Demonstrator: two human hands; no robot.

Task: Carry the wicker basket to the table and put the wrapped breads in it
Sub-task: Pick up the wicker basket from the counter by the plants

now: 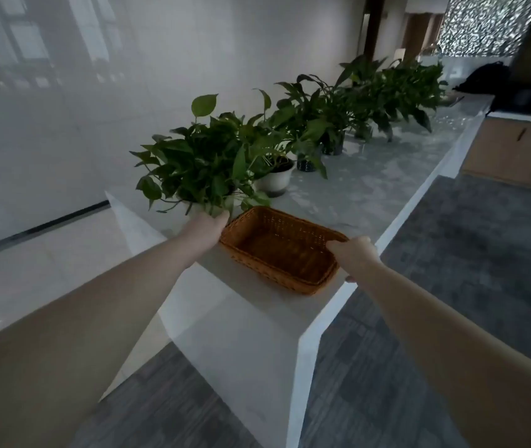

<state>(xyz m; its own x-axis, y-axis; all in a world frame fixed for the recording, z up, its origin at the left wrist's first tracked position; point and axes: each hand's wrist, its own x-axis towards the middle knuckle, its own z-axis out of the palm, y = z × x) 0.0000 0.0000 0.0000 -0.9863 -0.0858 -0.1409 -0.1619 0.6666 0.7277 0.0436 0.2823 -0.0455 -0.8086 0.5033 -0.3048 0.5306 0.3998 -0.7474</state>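
An empty brown wicker basket (282, 248), rectangular and shallow, rests on the near end of a long white marble counter (371, 192). My left hand (207, 226) is against the basket's left short side, its fingers hidden behind the rim. My right hand (353, 252) is closed over the right short side, thumb on top of the rim and fingers underneath. Nothing lies in the basket. No wrapped breads and no table are in view.
A row of potted green plants (212, 166) stands along the counter just behind the basket, one leafy pot touching distance from my left hand. A black bag (487, 77) sits at the counter's far end. Grey carpet (451, 270) lies to the right, shiny white floor to the left.
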